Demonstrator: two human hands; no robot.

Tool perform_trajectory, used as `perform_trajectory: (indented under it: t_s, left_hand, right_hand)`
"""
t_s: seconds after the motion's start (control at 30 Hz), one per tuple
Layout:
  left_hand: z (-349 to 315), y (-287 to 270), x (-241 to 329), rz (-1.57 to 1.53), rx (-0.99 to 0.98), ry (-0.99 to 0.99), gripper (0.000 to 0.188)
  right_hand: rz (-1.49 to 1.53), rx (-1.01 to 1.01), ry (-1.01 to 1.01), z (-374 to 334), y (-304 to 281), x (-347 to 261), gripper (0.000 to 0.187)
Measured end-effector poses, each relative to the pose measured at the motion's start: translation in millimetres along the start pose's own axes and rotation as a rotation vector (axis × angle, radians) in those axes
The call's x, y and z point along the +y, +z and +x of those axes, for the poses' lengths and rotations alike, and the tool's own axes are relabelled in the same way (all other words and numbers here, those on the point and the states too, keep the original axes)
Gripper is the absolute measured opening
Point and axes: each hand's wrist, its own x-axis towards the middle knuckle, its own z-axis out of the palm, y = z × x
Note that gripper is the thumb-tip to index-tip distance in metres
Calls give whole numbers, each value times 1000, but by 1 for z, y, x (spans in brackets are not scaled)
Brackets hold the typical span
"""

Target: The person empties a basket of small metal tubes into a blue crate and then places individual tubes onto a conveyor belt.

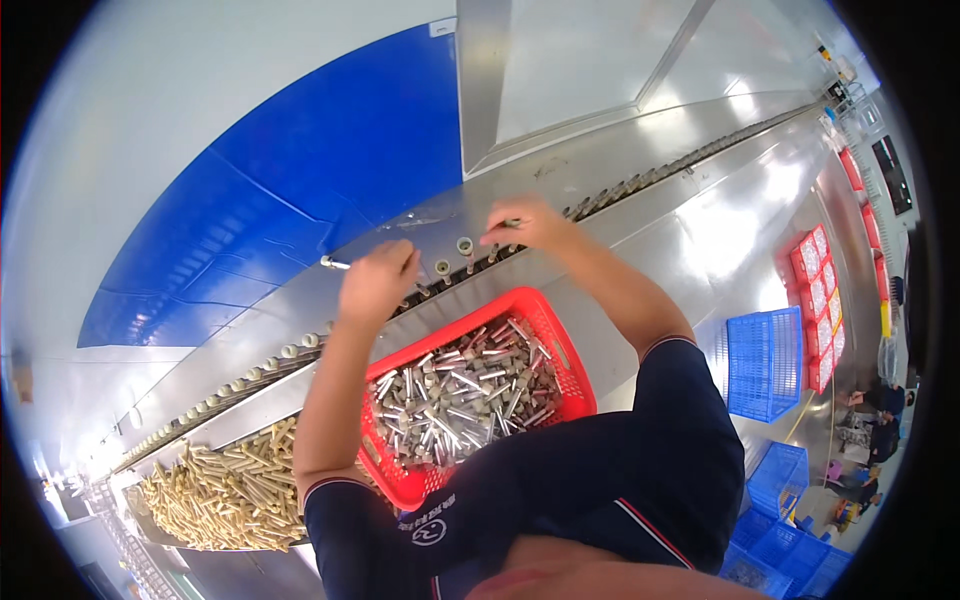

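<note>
My left hand [376, 282] is closed around a small silvery tube [336, 263] whose end sticks out to the left of the fingers. My right hand [532, 223] has its fingers pinched together above the row of holders; what they grip, if anything, is mostly hidden. Between the two hands stand round-topped tubular pieces [465, 246] in the narrow track [478, 268]. Closer to my body sits a red plastic basket [548, 322], heaped with loose silvery tubes with wider grey ends [463, 392]. My left forearm passes over the basket's left side.
The track continues diagonally, with pale round caps [290, 351] at lower left and dark holders [640, 182] at upper right. Gold-coloured tubes [225, 490] fill a tray at lower left. A blue sheet [340, 130] stands behind. Blue crates [765, 365] and red baskets [818, 300] are at right.
</note>
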Motion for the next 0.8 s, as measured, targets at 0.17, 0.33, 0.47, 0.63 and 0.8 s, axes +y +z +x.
perform_trajectory:
  t_s: [0.17,0.33,0.47,0.63,0.8]
  left_hand:
    - [-54,-13,72,-28,-492,37,38]
    - [-35,51,36,196,60,97,79]
    - [16,91,19,253,-291,18,45]
    - [27,34,53,-26,-28,-25,22]
    - [-29,22,100,-14,-142,266,36]
  right_hand:
    - [-266,-444,-192,-79,18,-37,47]
    - [-482,248,-125,-84,24,22,66]
    - [-408,292,-74,-20,12,38,53]
    - [322,318,173,-51,-25,23,34]
    - [-170,227,28,-68,-25,-4,36]
